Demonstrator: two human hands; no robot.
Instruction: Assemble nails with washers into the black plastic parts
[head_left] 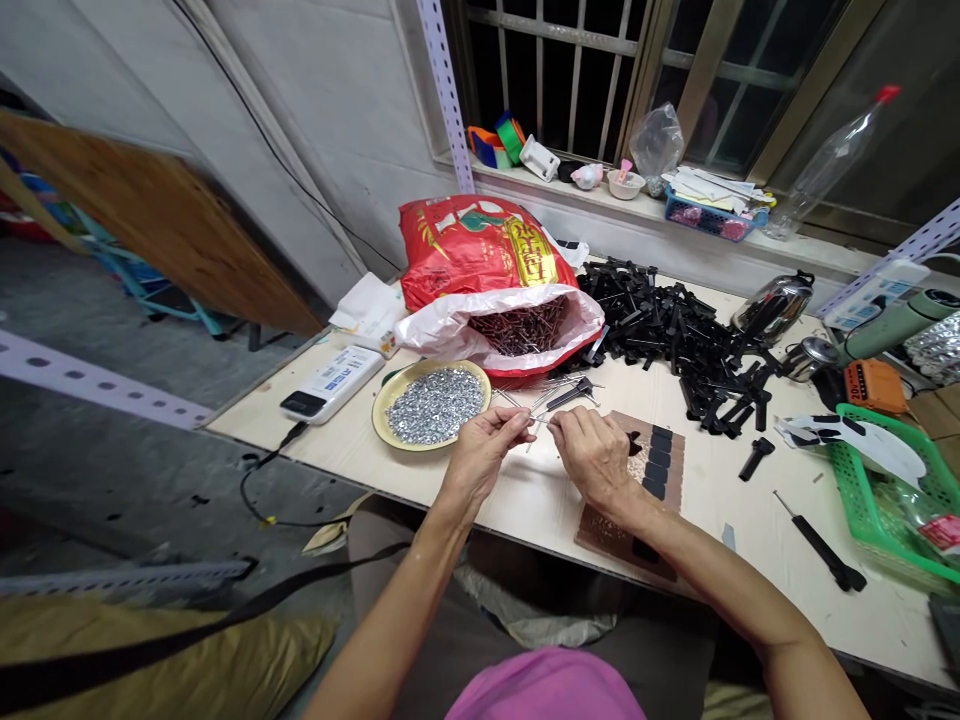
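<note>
A thin metal rod (pixel 541 420) spans the gap between my two hands. Thumb and fingertips of my left hand (pixel 484 445) pinch one end, and any small part there is hidden. My right hand (pixel 592 455) has its fingers closed around the other end. Just beyond them, a black plastic handle (pixel 568 394) lies among loose thin rods. Left of my left hand stands a yellow bowl (pixel 379 425) of small silvery metal pieces (pixel 435 405). Partly under my right forearm is a brown board (pixel 675 450) with black rectangular patches.
A red sack (pixel 465 250) of reddish-brown screws or nails (pixel 521 328) lies open behind the bowl. Black plastic parts (pixel 660 320) are heaped to its right. A white power bank (pixel 334 383), a black-handled tool (pixel 825 550) and a green basket (pixel 855 500) are on the table.
</note>
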